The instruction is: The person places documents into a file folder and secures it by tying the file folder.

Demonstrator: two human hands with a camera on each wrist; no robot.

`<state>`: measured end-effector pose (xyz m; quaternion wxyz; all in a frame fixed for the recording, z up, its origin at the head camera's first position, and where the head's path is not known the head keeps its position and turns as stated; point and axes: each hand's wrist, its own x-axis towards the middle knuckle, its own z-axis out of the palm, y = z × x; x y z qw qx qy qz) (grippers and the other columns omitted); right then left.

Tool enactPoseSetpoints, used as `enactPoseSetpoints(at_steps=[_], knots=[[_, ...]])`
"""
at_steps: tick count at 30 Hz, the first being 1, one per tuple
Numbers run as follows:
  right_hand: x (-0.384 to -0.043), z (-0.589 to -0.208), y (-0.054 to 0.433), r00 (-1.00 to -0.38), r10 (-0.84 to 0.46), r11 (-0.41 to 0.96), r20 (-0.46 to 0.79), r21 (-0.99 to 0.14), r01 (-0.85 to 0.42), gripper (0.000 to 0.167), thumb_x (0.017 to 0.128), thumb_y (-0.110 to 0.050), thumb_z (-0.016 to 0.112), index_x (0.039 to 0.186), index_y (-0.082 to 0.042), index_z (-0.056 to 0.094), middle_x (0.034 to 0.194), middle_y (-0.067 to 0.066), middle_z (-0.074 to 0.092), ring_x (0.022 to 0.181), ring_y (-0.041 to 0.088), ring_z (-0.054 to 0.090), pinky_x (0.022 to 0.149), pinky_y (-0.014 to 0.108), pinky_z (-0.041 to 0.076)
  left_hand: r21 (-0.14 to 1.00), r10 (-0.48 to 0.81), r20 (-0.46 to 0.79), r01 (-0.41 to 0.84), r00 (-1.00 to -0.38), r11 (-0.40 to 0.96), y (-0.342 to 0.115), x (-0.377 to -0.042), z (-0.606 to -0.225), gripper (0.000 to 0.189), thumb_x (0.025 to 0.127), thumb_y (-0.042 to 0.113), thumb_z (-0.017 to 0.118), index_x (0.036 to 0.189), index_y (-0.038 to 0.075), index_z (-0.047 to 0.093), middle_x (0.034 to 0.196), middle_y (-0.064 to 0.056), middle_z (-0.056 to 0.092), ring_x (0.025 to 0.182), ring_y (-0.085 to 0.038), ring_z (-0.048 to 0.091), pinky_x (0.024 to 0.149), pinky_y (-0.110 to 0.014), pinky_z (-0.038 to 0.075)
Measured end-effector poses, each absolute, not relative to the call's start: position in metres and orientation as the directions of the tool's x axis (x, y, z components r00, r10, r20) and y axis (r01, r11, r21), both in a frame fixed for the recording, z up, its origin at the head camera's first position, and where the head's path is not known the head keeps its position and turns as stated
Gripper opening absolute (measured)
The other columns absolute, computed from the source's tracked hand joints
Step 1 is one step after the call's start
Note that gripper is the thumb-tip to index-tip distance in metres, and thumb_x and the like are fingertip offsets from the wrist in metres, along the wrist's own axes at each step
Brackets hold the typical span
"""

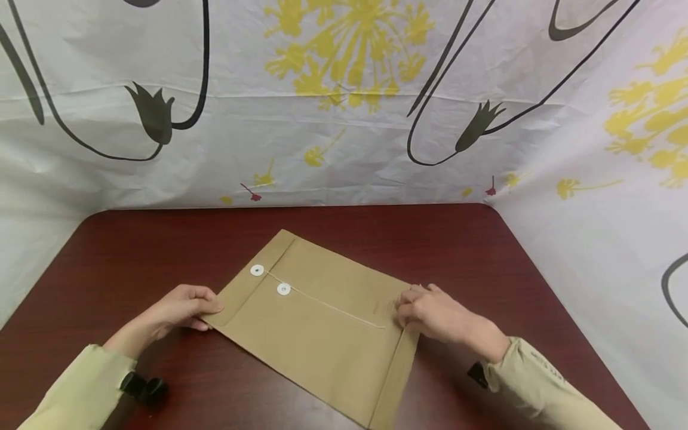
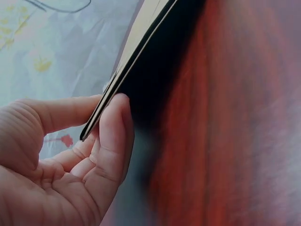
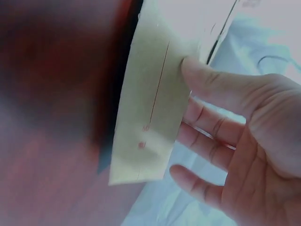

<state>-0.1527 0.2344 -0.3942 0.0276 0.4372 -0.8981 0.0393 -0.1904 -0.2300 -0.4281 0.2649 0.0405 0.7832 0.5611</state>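
A brown paper string-tie envelope [image 1: 322,334] is held at a slant over the table. Near its left end are two white button discs [image 1: 257,270], and a thin white string [image 1: 338,310] runs from them across the front. My left hand [image 1: 180,307] pinches the left corner between thumb and fingers; the left wrist view shows the envelope's thin edge [image 2: 113,89] in that pinch. At the right edge, my right hand [image 1: 438,313] grips with its thumb on one face and fingers on the other. Small red print shows on the envelope [image 3: 155,155] in the right wrist view.
The dark red-brown table [image 1: 161,245] has rounded far corners. Behind and beside it hangs a white cloth [image 1: 344,161] with yellow, grey and red plant prints. Dark wrist devices [image 1: 144,388] sit by both light sleeves [image 1: 80,388].
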Motion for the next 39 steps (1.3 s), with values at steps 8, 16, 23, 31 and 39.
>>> enactPoseSetpoints(at_steps=[8, 16, 23, 31, 39], knots=[[-0.198, -0.387, 0.249, -0.602, -0.795, 0.607, 0.081, 0.072, -0.792, 0.017, 0.073, -0.012, 0.076, 0.073, -0.023, 0.062, 0.093, -0.004, 0.055, 0.085, 0.017, 0.049, 0.06, 0.032, 0.035, 0.912, 0.442, -0.373, -0.235, -0.815, 0.337, -0.219, -0.171, -0.435, 0.012, 0.087, 0.01, 0.059, 0.077, 0.005, 0.055, 0.068, 0.0, 0.051, 0.061, -0.012, 0.062, 0.055, -0.023, 0.052], [-0.241, -0.385, 0.253, -0.648, -0.759, 0.646, 0.06, 0.185, -0.74, 0.018, 0.078, -0.009, 0.072, 0.071, -0.022, 0.062, 0.104, 0.005, 0.06, 0.105, 0.027, 0.051, 0.064, 0.042, 0.039, 0.902, 0.432, -0.359, -0.19, -0.827, 0.387, -0.195, -0.158, -0.434, 0.016, 0.084, 0.011, 0.062, 0.073, 0.003, 0.056, 0.056, -0.002, 0.056, 0.051, -0.011, 0.061, 0.047, -0.022, 0.05], [-0.265, -0.387, 0.249, -0.687, -0.725, 0.677, 0.053, 0.234, -0.697, 0.017, 0.081, -0.007, 0.068, 0.074, -0.022, 0.064, 0.116, 0.007, 0.06, 0.112, 0.027, 0.049, 0.066, 0.042, 0.04, 0.869, 0.314, -0.318, -0.143, -0.895, 0.473, -0.181, -0.154, -0.432, 0.019, 0.082, 0.012, 0.067, 0.072, 0.001, 0.055, 0.053, -0.003, 0.057, 0.045, -0.011, 0.059, 0.045, -0.026, 0.05], [-0.262, -0.386, 0.235, -0.775, -0.632, 0.761, -0.014, 0.18, -0.624, 0.015, 0.082, -0.005, 0.068, 0.084, -0.019, 0.067, 0.122, 0.015, 0.058, 0.113, 0.034, 0.052, 0.078, 0.052, 0.044, 0.831, 0.21, -0.269, -0.116, -0.94, 0.544, -0.169, -0.152, -0.434, 0.022, 0.079, 0.009, 0.071, 0.08, -0.001, 0.051, 0.051, -0.005, 0.056, 0.04, -0.015, 0.058, 0.042, -0.031, 0.05], [-0.249, -0.39, 0.157, -0.692, -0.718, 0.692, 0.073, -0.039, -0.721, 0.007, 0.084, -0.016, 0.068, 0.088, -0.012, 0.065, 0.084, 0.0, 0.062, 0.076, 0.017, 0.063, 0.064, 0.034, 0.051, 0.664, 0.17, -0.114, 0.052, -0.979, 0.746, -0.166, -0.147, -0.43, 0.038, 0.074, 0.013, 0.076, 0.092, -0.001, 0.045, 0.052, -0.001, 0.052, 0.041, -0.013, 0.051, 0.043, -0.03, 0.044]])
